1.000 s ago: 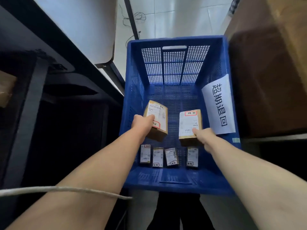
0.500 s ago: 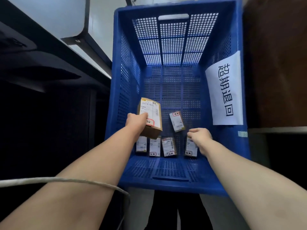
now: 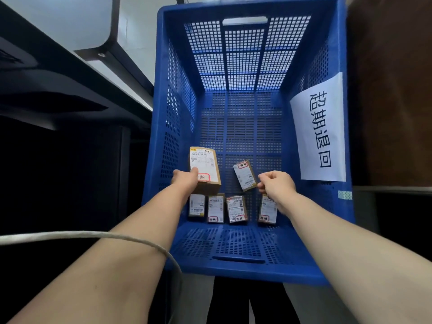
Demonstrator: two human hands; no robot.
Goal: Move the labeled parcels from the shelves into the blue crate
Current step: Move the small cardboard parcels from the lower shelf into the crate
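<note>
The blue crate (image 3: 163, 141) stands straight ahead, seen from above, with perforated walls and floor and a handle slot in its far wall. Both bare arms reach down into it.

The left hand (image 3: 184, 181) grips a brown parcel (image 3: 207, 168) by its near left corner, the thumb lying across the white label on the top face. This parcel hangs above the crate floor near the left wall, and its lower end overlaps the row of four parcels (image 3: 216, 209) beneath it.

The right hand (image 3: 278, 185) hovers over the right half of the crate with its fingers curled inward and nothing held in them. Just to its left a smaller tilted parcel (image 3: 244, 175) lies label-up on the crate floor, its right edge meeting the curled fingertips in this view; whether they touch cannot be told.

The four parcels lie side by side along the near wall, labels up. The rightmost is partly hidden under the right wrist.

A white paper sign (image 3: 320, 129) with printed characters hangs on the crate's right wall. A white cable (image 3: 93, 235) loops over the left forearm. Dark shelving (image 3: 58, 108) runs along the left, and a brown box (image 3: 392, 90) stands beside the crate on the right.
</note>
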